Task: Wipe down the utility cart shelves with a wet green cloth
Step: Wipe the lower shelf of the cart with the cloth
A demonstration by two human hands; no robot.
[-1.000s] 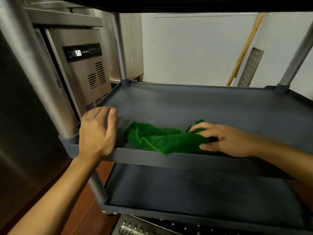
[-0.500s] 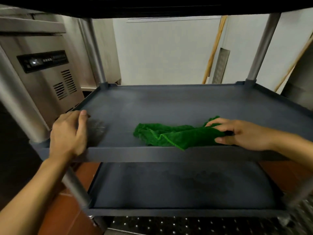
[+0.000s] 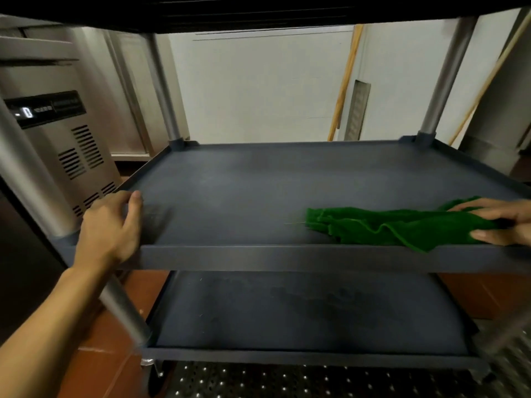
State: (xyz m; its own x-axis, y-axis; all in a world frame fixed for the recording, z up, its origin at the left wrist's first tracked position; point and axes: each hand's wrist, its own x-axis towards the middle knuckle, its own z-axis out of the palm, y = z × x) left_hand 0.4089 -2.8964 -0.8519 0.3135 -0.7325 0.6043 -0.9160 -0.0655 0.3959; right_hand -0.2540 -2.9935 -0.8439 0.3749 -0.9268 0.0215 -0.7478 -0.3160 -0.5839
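Observation:
A dark grey utility cart fills the view. Its middle shelf [image 3: 273,191] lies in front of me, and its bottom shelf [image 3: 301,317] shows darker damp patches. A green cloth [image 3: 382,228] lies bunched on the middle shelf near its front right edge. My right hand [image 3: 502,225] presses on the cloth's right end, fingers over it and thumb under its edge. My left hand [image 3: 110,228] grips the shelf's front left corner beside the metal post [image 3: 31,182].
A steel appliance [image 3: 71,139] with a lit display and vents stands at the left. Wooden poles [image 3: 343,81] lean against the white wall behind the cart. The top shelf's underside [image 3: 258,12] hangs overhead. Red floor tiles and a perforated metal mat [image 3: 287,383] lie below.
My right hand has dragged the green cloth along the shelf's front edge from the left-middle towards the right. My left hand stayed on the front left corner.

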